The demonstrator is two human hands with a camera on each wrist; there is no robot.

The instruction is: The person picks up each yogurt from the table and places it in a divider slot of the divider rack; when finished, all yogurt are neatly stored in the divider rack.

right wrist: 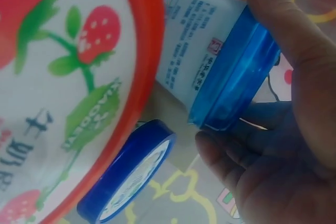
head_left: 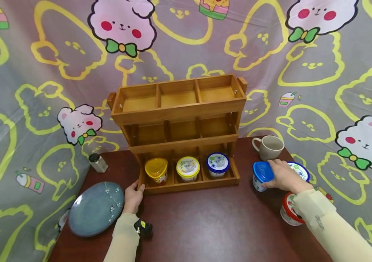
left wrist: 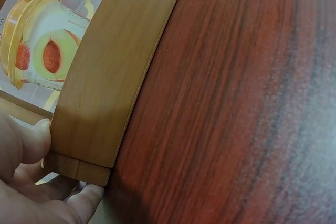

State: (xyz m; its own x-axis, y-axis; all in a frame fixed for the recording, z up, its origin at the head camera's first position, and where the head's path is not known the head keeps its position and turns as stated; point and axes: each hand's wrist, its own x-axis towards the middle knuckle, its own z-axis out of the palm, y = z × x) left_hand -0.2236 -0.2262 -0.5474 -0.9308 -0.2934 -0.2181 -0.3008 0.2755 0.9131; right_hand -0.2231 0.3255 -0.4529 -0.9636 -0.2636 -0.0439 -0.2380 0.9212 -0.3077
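A three-tier wooden rack (head_left: 177, 117) stands at the back of the table. My left hand (head_left: 133, 198) grips its lower left corner, thumb on one side and fingers curled around the other in the left wrist view. My right hand (head_left: 285, 177) holds a cup with a clear blue lid (head_left: 262, 171) by the lid, thumb and fingers on opposite sides. Its white printed wall (right wrist: 189, 40) shows in the right wrist view. In the rack's bottom row sit a cup with an amber lid (head_left: 156, 167), one with a yellow rim (head_left: 188, 167) and one with a dark blue rim (head_left: 218, 162).
Beside my right hand are a red-rimmed cup (head_left: 288, 214) and another dark-blue-rimmed cup (head_left: 299, 169), partly hidden. A beige mug (head_left: 271, 147) stands behind them. On the left are a blue-grey plate (head_left: 95, 209) and a black-capped shaker (head_left: 98, 163). Patterned cloth (head_left: 186, 47) surrounds the table.
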